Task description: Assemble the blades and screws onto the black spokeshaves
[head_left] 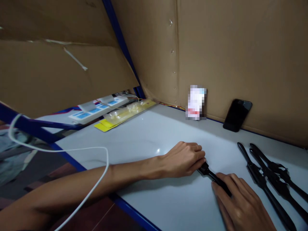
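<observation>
A slim black tool with a long handle [214,178] lies between my two hands, just over the white tabletop; its exact kind I cannot make out. My left hand [184,158] is closed around its far end, which the fingers mostly hide. Around the near part of the handle, my right hand [243,202] is wrapped, thumb on the near side and fingers over the top. Several similar long black tools [269,179] lie side by side on the table, right of my hands.
A black phone [237,115] and a blurred-out screen [196,102] lean against the cardboard wall [228,48]. At the back left are yellow cards with clear plastic packaging [127,112] and a white power strip [98,109]. A white cable [107,157] hangs across my left forearm.
</observation>
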{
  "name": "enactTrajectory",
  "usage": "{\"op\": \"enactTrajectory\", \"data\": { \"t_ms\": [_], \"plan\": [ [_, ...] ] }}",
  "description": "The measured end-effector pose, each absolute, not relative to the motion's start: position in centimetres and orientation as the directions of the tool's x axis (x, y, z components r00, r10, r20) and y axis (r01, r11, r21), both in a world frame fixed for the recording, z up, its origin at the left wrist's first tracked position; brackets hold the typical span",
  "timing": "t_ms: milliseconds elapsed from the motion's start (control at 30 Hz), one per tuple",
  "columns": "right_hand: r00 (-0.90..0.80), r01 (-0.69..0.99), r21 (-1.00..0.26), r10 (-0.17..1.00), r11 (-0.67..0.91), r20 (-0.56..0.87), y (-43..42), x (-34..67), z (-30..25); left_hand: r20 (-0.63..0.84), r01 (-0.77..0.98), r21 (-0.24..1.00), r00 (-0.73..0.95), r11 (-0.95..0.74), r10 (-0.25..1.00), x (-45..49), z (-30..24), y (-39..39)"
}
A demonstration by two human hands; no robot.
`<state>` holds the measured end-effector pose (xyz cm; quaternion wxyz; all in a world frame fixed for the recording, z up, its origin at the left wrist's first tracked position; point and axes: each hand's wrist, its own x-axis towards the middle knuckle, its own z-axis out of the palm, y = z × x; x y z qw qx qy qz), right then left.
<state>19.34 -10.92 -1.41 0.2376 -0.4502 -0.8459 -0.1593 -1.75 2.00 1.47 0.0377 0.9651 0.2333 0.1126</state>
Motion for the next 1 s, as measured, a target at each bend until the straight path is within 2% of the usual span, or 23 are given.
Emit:
{"op": "enactTrajectory", "data": {
  "t_ms": [100,267,333,600,733,900,1000],
  "plan": [
    [-0.469,0.843,0.049,0.687,0.536,0.555,-11.0,19.1,-1.2,0.226,0.449,0.144,0.853,-0.882,0.471,-1.9,1.4,1.9],
    [-0.437,0.861,0.015,0.725,0.508,0.531,-10.9,18.8,-0.2,0.237,0.189,0.170,0.945,-0.967,0.227,-2.8,2.2,2.9],
    [-0.422,0.874,0.004,0.756,0.486,0.501,-10.8,18.8,0.1,0.242,0.149,0.168,0.952,-0.974,0.187,-3.0,2.5,3.4],
    [-0.423,0.876,0.010,0.758,0.482,0.496,-10.8,19.1,0.0,0.273,0.239,0.105,0.926,-0.965,0.259,-2.7,1.5,3.7],
    [-0.430,0.877,0.029,0.755,0.480,0.496,-10.8,19.1,0.0,0.296,0.273,0.149,0.905,-0.950,0.306,-2.7,1.3,3.4],
    [-0.417,0.877,-0.010,0.770,0.481,0.484,-10.8,18.9,0.1,0.299,0.112,0.136,0.943,-0.984,0.148,-2.8,1.8,3.2],
    [-0.418,0.876,-0.011,0.769,0.482,0.484,-10.8,19.0,0.0,0.294,0.107,0.125,0.945,-0.986,0.140,-2.8,1.8,3.3]
  ]
}}
